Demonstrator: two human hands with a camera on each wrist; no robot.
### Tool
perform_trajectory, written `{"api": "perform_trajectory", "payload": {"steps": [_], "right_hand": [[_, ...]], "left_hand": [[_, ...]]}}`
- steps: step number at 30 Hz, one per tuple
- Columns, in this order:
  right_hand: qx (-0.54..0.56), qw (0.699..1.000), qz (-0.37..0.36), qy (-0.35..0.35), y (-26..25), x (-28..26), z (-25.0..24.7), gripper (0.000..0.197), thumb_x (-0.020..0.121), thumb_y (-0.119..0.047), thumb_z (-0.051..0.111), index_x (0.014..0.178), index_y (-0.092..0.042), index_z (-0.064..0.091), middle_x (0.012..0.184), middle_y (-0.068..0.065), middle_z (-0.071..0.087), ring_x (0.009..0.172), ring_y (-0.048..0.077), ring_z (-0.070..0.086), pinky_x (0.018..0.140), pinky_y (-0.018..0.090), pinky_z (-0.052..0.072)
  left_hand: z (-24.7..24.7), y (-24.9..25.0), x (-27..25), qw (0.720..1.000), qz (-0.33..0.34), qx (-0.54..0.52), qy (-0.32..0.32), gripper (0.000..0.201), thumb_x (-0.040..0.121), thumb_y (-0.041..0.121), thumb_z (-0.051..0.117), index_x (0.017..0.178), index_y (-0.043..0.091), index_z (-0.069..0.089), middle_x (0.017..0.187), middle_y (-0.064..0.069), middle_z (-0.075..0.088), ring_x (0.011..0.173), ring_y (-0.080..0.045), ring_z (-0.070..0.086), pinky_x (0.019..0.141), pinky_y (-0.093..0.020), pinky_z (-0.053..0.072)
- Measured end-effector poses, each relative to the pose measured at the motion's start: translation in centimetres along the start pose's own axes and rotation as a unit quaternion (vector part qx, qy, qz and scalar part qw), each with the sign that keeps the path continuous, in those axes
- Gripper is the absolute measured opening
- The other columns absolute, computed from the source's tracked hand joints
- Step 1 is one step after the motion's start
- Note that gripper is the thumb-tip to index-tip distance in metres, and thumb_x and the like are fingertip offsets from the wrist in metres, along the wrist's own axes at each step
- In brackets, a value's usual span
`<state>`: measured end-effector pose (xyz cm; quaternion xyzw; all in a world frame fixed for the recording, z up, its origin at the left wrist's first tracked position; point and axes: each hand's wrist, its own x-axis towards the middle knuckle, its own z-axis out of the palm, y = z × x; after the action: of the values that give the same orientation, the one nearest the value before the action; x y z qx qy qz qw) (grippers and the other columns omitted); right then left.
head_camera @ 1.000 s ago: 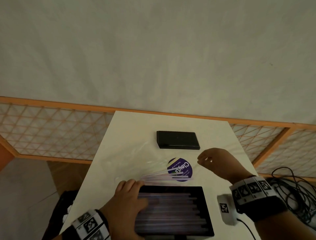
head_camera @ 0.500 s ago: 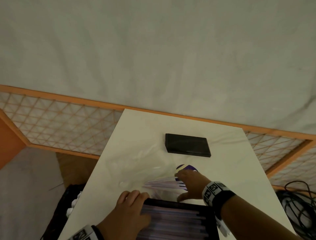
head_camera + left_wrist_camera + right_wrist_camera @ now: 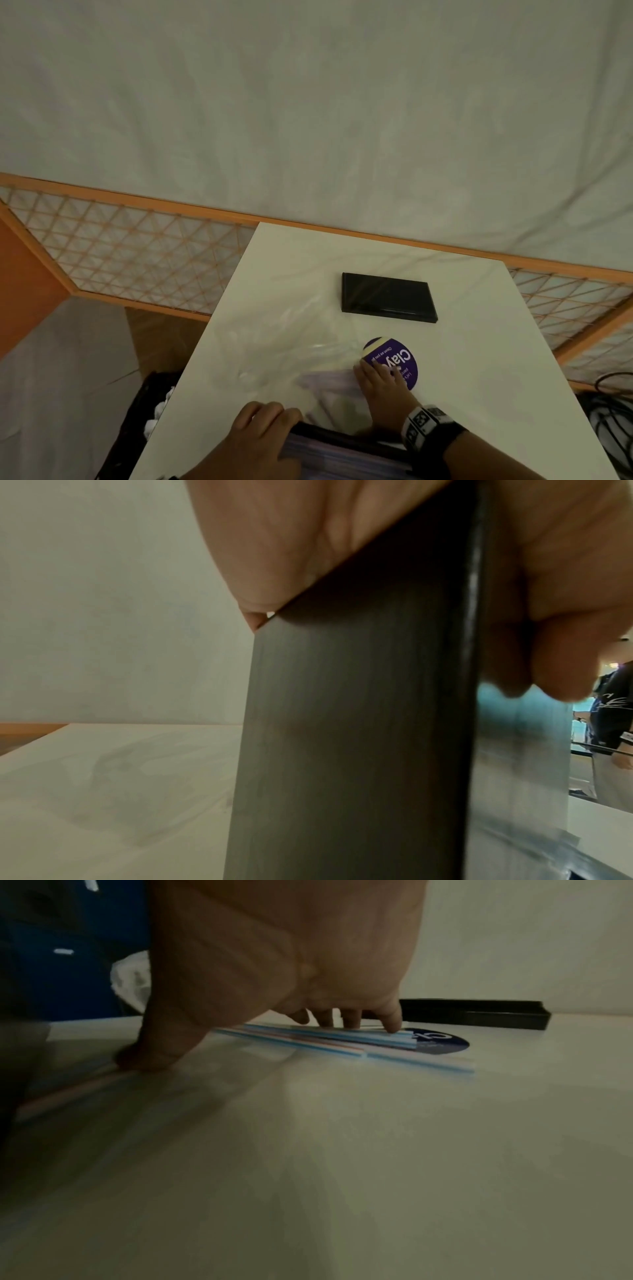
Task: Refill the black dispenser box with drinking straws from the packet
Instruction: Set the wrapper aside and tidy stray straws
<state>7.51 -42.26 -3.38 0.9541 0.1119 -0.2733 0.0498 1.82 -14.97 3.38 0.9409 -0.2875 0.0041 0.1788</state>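
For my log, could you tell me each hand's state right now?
Left hand: grips the black dispenser box wall.
Right hand: open, fingertips touching loose drinking straws.

Dim, even light. White counter (image 3: 479, 359), glossy top, far edge against an orange-framed lattice panel (image 3: 137, 260) that runs left and right of it. Behind the panel a pale grey-white wall (image 3: 308, 102), faintly creased like cloth. Orange surface (image 3: 24, 274) at far left. Wooden floor (image 3: 161, 335) below the counter's left edge. Black cables (image 3: 613, 428) at right.
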Motion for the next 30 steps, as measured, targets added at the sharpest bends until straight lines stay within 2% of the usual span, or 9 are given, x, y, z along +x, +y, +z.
{"api": "perform_trajectory", "payload": {"steps": [6, 8, 11, 14, 17, 20, 23, 25, 30], "right_hand": [[0.106, 0.992, 0.015, 0.071, 0.3, -0.4, -0.4, 0.088, 0.082, -0.056, 0.052, 0.15, -0.019, 0.011, 0.157, 0.0, 0.017, 0.143, 0.021, 0.017, 0.116, 0.042, 0.016], [0.095, 0.993, 0.019, 0.06, 0.2, -0.6, -0.4, 0.102, 0.075, -0.08, 0.038, 0.151, -0.019, 0.006, 0.158, 0.001, 0.013, 0.144, 0.022, 0.015, 0.116, 0.043, 0.015], [0.07, 0.997, 0.015, 0.021, -0.4, -0.8, 0.0, 0.14, 0.037, -0.098, 0.015, 0.151, -0.017, -0.002, 0.159, 0.005, 0.005, 0.145, 0.028, 0.009, 0.116, 0.05, 0.01], [0.037, 0.999, 0.02, 0.006, -1.7, -0.8, 0.7, 0.132, 0.047, -0.096, 0.022, 0.149, -0.016, -0.006, 0.159, 0.009, 0.008, 0.143, 0.036, 0.012, 0.112, 0.059, 0.012], [0.043, 0.995, 0.042, 0.08, -2.7, -0.4, 1.7, 0.083, 0.083, -0.072, 0.004, 0.135, -0.01, 0.026, 0.13, 0.015, 0.058, 0.111, 0.041, 0.059, 0.077, 0.066, 0.047], [0.089, 0.991, 0.051, 0.087, -2.8, 0.1, 3.1, 0.093, 0.06, -0.081, 0.03, 0.12, -0.013, 0.045, 0.104, 0.003, 0.072, 0.083, 0.029, 0.072, 0.053, 0.049, 0.056], [0.098, 0.991, 0.003, 0.091, -2.0, -0.4, 2.0, 0.109, 0.056, -0.083, 0.043, 0.139, -0.013, 0.033, 0.135, 0.002, 0.049, 0.119, 0.032, 0.054, 0.091, 0.053, 0.049], [0.143, 0.986, 0.008, 0.086, -1.9, -0.9, 0.9, 0.094, 0.07, -0.065, 0.054, 0.146, -0.018, 0.023, 0.141, 0.002, 0.04, 0.128, 0.026, 0.039, 0.107, 0.041, 0.036], [0.236, 0.962, 0.107, 0.087, -1.6, -0.7, 0.5, 0.063, 0.081, -0.004, 0.05, 0.14, -0.017, 0.031, 0.121, 0.009, 0.059, 0.106, 0.025, 0.06, 0.089, 0.033, 0.05]], "left_hand": [[-0.1, 0.0, -0.1, 0.999, -0.015, 0.003, -0.029, 0.047, 0.047, 0.049, 0.043, 0.094, 0.047, 0.045, 0.092, 0.026, 0.039, 0.082, 0.0, 0.037, 0.063, -0.008, 0.036], [-0.3, 0.1, -0.2, 0.999, -0.017, 0.0, -0.035, 0.047, 0.047, 0.049, 0.043, 0.093, 0.047, 0.046, 0.091, 0.026, 0.04, 0.082, 0.001, 0.037, 0.063, -0.007, 0.036], [-0.3, -0.1, -0.6, 0.999, -0.003, 0.009, -0.045, 0.044, 0.049, 0.05, 0.045, 0.093, 0.048, 0.046, 0.091, 0.027, 0.04, 0.083, 0.002, 0.035, 0.059, -0.009, 0.036], [-0.5, -0.6, -1.1, 0.998, 0.018, 0.029, -0.055, 0.037, 0.054, 0.05, 0.046, 0.091, 0.05, 0.049, 0.085, 0.029, 0.045, 0.084, 0.007, 0.035, 0.078, -0.015, 0.034], [-1.0, -0.8, -1.5, 0.997, 0.022, 0.027, -0.072, 0.037, 0.056, 0.05, 0.046, 0.093, 0.05, 0.048, 0.087, 0.029, 0.043, 0.085, 0.01, 0.035, 0.081, -0.014, 0.031], [-1.5, -0.6, -1.5, 0.995, 0.009, 0.016, -0.102, 0.041, 0.054, 0.051, 0.046, 0.095, 0.051, 0.045, 0.091, 0.03, 0.038, 0.086, 0.01, 0.034, 0.076, -0.007, 0.034], [-2.3, -0.2, -1.5, 0.992, -0.016, -0.024, -0.124, 0.04, 0.055, 0.049, 0.046, 0.095, 0.051, 0.044, 0.089, 0.031, 0.04, 0.086, 0.009, 0.034, 0.075, -0.006, 0.036], [-2.5, -0.2, -1.4, 0.988, -0.048, -0.061, -0.132, 0.044, 0.06, 0.047, 0.039, 0.104, 0.05, 0.044, 0.096, 0.03, 0.039, 0.094, 0.007, 0.031, 0.084, -0.009, 0.034], [-2.6, -0.3, -0.7, 0.982, -0.066, -0.094, -0.147, 0.073, 0.054, 0.054, 0.015, 0.124, 0.047, 0.035, 0.112, 0.029, 0.026, 0.114, 0.002, 0.02, 0.097, -0.019, 0.02]]}}
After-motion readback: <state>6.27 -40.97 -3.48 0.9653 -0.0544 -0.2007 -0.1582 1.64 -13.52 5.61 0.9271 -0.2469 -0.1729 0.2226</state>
